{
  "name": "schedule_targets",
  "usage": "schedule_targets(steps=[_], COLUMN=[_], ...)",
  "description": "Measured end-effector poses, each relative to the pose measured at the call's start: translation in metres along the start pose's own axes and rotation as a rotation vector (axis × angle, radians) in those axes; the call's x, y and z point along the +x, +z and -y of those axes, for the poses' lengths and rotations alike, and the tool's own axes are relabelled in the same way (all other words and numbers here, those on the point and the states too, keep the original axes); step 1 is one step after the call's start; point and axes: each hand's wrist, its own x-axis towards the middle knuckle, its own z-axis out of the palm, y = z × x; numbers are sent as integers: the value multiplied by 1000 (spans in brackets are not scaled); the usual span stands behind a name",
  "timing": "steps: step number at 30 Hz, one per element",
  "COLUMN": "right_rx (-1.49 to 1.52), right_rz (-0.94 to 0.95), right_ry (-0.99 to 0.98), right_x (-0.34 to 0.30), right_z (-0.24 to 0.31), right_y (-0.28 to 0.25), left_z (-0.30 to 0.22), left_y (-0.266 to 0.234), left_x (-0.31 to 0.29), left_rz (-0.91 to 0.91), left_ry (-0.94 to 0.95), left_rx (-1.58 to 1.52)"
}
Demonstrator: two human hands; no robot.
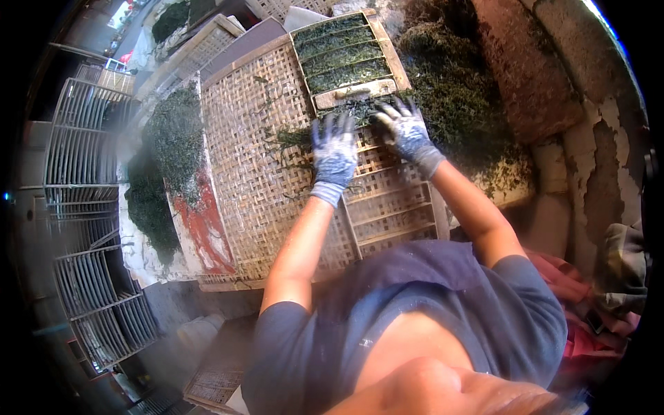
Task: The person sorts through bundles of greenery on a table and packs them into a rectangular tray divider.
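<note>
Left hand [334, 153]: your gloved fingers spread flat on the mat [256, 180].
Right hand [403, 128]: fingers spread, pressing seaweed [356, 109] near the frame [354, 93].

Daylight is seen across the centre of the frame, while the left side is hazed and softened (a smear-like blur); edges are bent and darkened by fisheye vignetting.

Seaweed-drying yard: woven mats [263, 180], stacked metal racks [83, 159].

Gloved hands [366, 142] on, apparently, seaweed [360, 107]
</note>
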Motion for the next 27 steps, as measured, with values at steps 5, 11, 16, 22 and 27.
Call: schedule_targets(steps=[5, 11, 16, 22, 27], right_rx=[107, 150, 160, 96, 212], right_rz=[-14, 7, 51, 167, 100], right_ry=[18, -122, 215, 249, 218], right_x=[6, 3, -4, 27, 24], right_z=[6, 12, -41, -78, -78], right_y=[-10, 1, -36, -23, -27], left_z=[4, -28, -38, -92, -98], left_y=[-9, 7, 11, 31, 28], left_x=[11, 20, 16, 80, 85], left_rz=[277, 30, -60, -48, 109], left_ry=[-138, -39, 9, 161, 94], left_rx=[-184, -262, -117, -426, -522])
